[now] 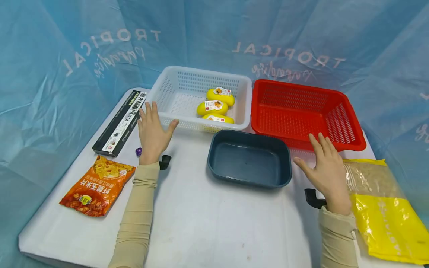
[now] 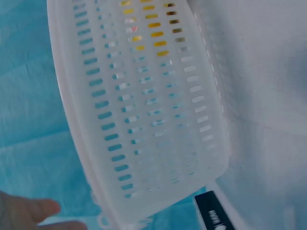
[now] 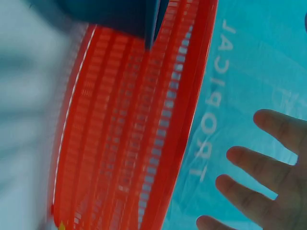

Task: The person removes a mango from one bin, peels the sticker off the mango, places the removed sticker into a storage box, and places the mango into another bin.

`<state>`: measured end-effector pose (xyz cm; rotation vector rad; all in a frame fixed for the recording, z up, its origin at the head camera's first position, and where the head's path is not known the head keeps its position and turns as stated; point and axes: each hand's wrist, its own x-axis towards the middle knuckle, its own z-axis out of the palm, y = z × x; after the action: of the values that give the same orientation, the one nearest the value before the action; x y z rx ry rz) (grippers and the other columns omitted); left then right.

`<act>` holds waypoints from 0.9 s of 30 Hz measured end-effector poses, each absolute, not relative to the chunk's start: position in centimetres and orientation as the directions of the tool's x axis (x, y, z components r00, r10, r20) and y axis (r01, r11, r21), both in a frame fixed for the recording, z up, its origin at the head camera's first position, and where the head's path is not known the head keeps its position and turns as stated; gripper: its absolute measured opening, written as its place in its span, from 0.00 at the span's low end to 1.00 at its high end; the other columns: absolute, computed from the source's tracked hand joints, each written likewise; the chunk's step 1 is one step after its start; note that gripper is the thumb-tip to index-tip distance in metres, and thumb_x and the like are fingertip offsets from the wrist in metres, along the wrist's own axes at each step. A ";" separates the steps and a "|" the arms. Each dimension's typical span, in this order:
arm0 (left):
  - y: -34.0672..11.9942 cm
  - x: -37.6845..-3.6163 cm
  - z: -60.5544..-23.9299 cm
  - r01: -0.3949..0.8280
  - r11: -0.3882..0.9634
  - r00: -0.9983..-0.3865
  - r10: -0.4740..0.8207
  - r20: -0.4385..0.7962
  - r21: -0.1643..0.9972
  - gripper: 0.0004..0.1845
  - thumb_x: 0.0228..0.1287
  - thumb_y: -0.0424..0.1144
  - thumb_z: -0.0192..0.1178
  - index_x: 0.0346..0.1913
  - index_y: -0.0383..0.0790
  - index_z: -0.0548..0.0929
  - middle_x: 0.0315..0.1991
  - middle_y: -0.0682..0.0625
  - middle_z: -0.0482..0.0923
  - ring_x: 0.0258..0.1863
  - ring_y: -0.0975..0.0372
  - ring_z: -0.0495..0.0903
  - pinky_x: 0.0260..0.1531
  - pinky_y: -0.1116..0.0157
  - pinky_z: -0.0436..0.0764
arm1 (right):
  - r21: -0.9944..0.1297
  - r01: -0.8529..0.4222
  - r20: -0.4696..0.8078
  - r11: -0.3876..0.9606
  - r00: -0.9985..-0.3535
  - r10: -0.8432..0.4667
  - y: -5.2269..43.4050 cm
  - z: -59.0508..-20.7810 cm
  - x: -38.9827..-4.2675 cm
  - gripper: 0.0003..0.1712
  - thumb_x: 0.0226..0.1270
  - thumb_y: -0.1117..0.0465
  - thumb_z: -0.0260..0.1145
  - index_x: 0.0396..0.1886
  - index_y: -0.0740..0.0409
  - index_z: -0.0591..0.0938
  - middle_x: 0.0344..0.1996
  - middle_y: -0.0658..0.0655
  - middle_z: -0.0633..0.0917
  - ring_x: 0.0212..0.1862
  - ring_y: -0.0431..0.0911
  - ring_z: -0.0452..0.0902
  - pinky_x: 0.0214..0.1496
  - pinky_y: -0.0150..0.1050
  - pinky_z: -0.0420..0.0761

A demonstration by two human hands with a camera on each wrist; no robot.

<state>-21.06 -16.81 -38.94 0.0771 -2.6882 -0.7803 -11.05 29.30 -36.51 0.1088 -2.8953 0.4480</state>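
Observation:
My left hand (image 1: 153, 134) hovers with straight fingers and thumb spread, just in front of the white basket's (image 1: 161, 87) near left corner, holding nothing. Inside that basket lie three yellow oval packs (image 1: 212, 107) with white labels. On the other side, my right hand (image 1: 326, 171) is also spread and holds nothing, between the dark blue tub (image 1: 246, 160) and a yellow bag (image 1: 385, 216) of brown contents. A red basket (image 1: 291, 115) stands beyond it. In the right wrist view, the fingers (image 3: 259, 165) are straight and apart. Only part of the left hand (image 2: 29, 213) shows in the left wrist view.
A black pasta box (image 1: 120, 123) lies along the table's left edge. Nearer sits an orange snack bag (image 1: 98, 186), with a small purple wrapped item (image 1: 138, 151) beside the left wrist. Blue sheeting (image 1: 207, 33) hangs behind and around the white table (image 1: 201, 223).

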 end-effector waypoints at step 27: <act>-16.3 -24.4 -40.9 -0.089 0.722 -0.889 -0.369 0.273 0.686 0.40 0.74 0.52 0.45 0.75 0.27 0.45 0.78 0.39 0.33 0.78 0.48 0.29 0.77 0.56 0.38 | -0.334 -0.400 0.274 0.854 -0.908 -0.318 20.0 -32.7 -17.5 0.43 0.61 0.38 0.63 0.74 0.42 0.63 0.73 0.55 0.65 0.71 0.56 0.62 0.69 0.63 0.64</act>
<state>-24.38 -16.26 -40.93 0.3533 -2.5343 -0.9804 -17.55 20.02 -32.69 0.5530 -2.8210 0.5747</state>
